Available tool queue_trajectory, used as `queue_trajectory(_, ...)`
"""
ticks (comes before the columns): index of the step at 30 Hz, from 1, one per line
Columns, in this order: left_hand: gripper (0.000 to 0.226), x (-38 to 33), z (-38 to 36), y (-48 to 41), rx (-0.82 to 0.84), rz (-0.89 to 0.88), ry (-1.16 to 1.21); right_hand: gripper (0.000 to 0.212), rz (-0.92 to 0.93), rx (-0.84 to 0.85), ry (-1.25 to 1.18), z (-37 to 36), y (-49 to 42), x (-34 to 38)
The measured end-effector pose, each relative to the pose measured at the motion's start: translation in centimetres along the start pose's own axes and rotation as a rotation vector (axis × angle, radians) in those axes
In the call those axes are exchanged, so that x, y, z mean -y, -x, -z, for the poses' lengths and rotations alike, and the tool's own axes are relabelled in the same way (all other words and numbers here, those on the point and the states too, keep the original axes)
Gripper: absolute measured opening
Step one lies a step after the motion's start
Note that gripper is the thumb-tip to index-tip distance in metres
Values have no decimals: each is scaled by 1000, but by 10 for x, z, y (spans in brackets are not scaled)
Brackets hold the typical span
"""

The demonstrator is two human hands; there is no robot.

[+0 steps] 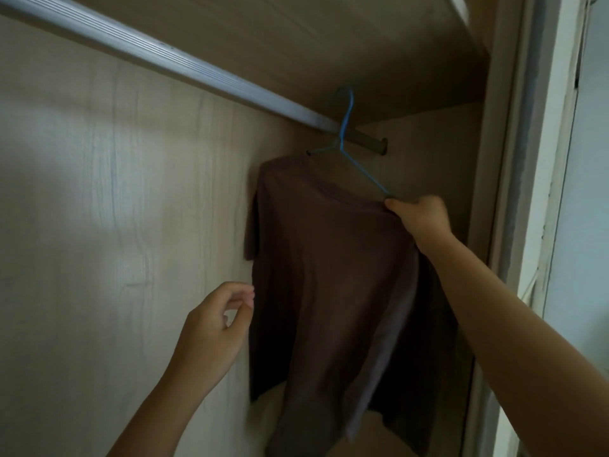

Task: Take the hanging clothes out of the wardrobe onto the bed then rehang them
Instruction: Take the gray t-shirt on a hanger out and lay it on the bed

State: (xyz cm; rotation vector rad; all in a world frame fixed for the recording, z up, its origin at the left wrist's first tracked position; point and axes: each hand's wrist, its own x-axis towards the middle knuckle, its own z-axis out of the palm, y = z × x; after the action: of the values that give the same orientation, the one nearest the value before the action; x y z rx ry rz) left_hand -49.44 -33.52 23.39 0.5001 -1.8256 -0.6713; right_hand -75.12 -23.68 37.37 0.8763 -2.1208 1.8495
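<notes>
Right of centre, the right hand (418,216) pinches the shoulder of the brown shirt (329,275), its blue hanger (362,173) hooked on the rail (164,51); the left hand (214,324) curls loosely, empty. Removing or rehanging: unclear.

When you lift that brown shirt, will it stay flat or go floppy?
Probably floppy: the brown shirt hangs in soft folds. Likely light: a thin blue hanger carries it. It could slip off; the right hand pinches its shoulder.
</notes>
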Motion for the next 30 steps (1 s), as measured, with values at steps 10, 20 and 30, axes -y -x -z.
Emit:
queue_trajectory(10, 32, 10, 8, -11, -209, -146, -268, 47, 66, 138, 205, 7, 71, -44)
queue_trajectory(20, 55, 56, 25, 3, -33, -17, -575, 36, -24, 305, 133, 39, 139, -101)
queue_trajectory(30, 28, 80, 7, 30, 79, -22, -466, 30, -156, 314, 139, 84, 195, -137)
